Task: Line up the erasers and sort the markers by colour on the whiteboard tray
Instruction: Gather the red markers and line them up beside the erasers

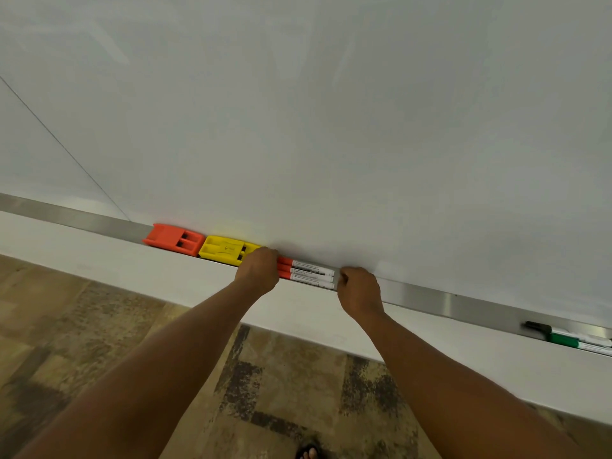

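On the metal whiteboard tray (pixel 430 301), three red-capped markers (pixel 306 272) are lying side by side, bracketed by both hands. The left hand (pixel 258 270) is curling over their capped ends, and the right hand (pixel 359 291) is closing in a loose fist at their white ends; whether either is actually gripping a marker cannot be told. Left of them, an orange eraser (pixel 174 237) and a yellow eraser (pixel 227 249) are sitting end to end. Far right, green markers (pixel 574 339) and a black one are resting together.

whiteboard (pixel 331 111) blank | white wall (pixel 165 276) below it | patterned brown floor (pixel 99 342) | sandalled foot (pixel 309 452) at bottom edge
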